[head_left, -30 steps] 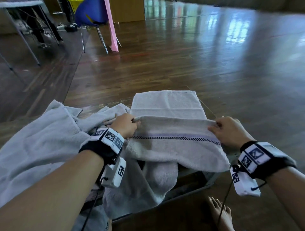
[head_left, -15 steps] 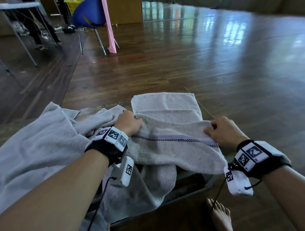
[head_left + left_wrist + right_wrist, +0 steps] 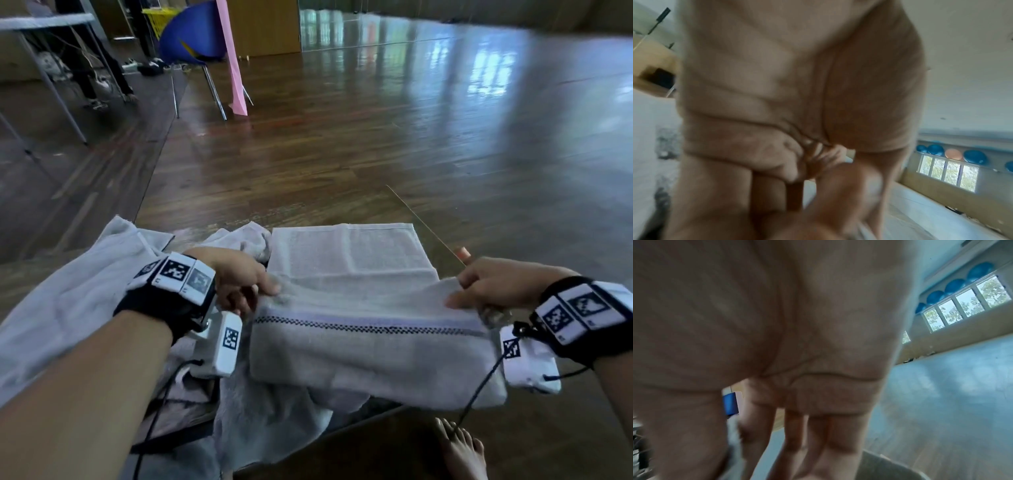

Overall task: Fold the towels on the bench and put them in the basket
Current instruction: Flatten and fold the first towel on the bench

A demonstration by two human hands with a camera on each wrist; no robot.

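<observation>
Both hands, left [image 3: 239,284] and right [image 3: 493,286], pinched the folded towel's [image 3: 370,349] top corners, stretched between them.

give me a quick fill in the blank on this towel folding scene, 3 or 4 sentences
1. Both hands, the left hand and the right hand, pinch the same ____.
2. The band woven across the held towel is checkered and coloured ____.
3. Past the bench, the floor is made of ____.
4. Near the bottom edge of the head view a bare ____ rests on the floor.

Missing words: towel; purple; wood; foot
</observation>
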